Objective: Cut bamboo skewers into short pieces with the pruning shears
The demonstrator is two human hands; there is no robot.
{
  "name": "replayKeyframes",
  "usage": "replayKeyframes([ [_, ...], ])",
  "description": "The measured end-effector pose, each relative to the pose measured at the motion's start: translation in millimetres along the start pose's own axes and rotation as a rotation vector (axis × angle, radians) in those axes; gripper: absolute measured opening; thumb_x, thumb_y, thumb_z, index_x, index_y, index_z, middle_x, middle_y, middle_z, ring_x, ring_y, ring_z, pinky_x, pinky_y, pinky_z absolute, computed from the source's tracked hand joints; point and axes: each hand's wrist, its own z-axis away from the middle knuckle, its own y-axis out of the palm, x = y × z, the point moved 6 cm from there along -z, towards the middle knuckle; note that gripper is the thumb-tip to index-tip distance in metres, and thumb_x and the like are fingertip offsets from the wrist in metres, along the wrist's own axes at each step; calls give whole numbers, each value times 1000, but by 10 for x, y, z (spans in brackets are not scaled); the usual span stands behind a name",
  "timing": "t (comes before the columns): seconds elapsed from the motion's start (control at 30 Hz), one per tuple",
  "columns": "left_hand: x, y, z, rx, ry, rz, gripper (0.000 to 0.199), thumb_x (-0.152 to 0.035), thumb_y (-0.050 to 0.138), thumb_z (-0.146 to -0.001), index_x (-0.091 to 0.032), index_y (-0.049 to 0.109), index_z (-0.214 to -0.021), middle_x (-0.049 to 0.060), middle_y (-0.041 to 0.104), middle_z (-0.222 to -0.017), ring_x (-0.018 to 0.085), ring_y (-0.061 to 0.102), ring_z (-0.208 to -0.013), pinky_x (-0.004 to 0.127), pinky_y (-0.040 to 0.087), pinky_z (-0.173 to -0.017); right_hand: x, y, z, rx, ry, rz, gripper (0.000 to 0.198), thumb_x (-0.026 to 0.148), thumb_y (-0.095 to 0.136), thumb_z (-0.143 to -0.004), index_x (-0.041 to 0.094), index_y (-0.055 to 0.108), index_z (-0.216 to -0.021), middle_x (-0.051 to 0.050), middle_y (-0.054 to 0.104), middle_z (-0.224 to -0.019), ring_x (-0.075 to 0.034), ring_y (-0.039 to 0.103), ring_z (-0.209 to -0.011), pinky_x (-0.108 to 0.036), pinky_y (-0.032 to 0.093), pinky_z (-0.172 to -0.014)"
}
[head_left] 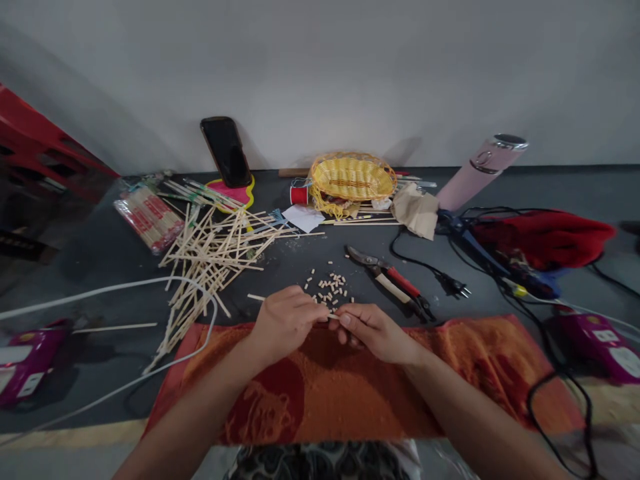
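My left hand (290, 313) is closed round a thin wooden stick (256, 297), whose pale end sticks out on its far left side. Between my two hands a short pale wooden tip (333, 317) shows; my fingers hide whether it is the same stick. Fingers bent, my right hand (373, 330) pinches at that tip. Just beyond the fingertips lie several short cut wooden pieces (327, 293) on the dark table. Pruning shears (395, 283) with red and cream handles rest to the right of these pieces. Beneath my hands is an orange towel (350, 393).
Many loose wooden sticks (210, 247) lie at the left, beside packaged sticks (149, 217). A phone (226, 152) leans on the wall. Behind are a yellow basket (354, 177), red thread (299, 195) and a pink flask (475, 173). A plug (453, 285) and cables lie right.
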Motion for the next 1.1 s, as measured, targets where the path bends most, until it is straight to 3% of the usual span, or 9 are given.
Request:
replayKeyframes([
  [0.17,152,-108,-1,-84,-104,86,18,-18,51,-92,-20,69,-91,2,68,-72,15,54,-69,27,41,-67,89,-119,41,-97,-76,-40,33,46,52,-91,15,64,-90,1,57,-67,-7,44,-52,-20,36,-49],
  [0.37,127,-56,-1,-105,-101,176,13,-22,56,-91,-20,68,-93,3,70,-76,14,54,-69,27,42,-68,14,-289,8,-210,-91,44,32,45,57,-89,15,66,-83,0,58,-67,-9,49,-57,-21,40,-53],
  [0.57,103,-22,1,-98,-132,175,15,-25,54,-92,-20,68,-93,3,69,-76,14,55,-70,27,42,-68,42,-213,6,-158,-116,52,33,47,50,-92,17,63,-95,0,58,-70,-10,48,-58,-22,41,-55],
  [0.87,37,22,-12,-59,-149,218,15,-25,54,-92,-21,68,-93,3,70,-77,15,57,-73,28,43,-70,32,-117,-11,-99,-92,100,33,46,48,-93,17,63,-95,-1,59,-73,-10,51,-62,-23,43,-60],
  [1.1,61,9,-18,-97,-151,247,13,-26,56,-90,-20,68,-90,3,70,-79,15,58,-73,29,44,-71,125,-224,-4,-267,-146,416,28,42,50,-93,18,65,-92,-2,63,-77,-12,56,-70,-23,44,-65],
])
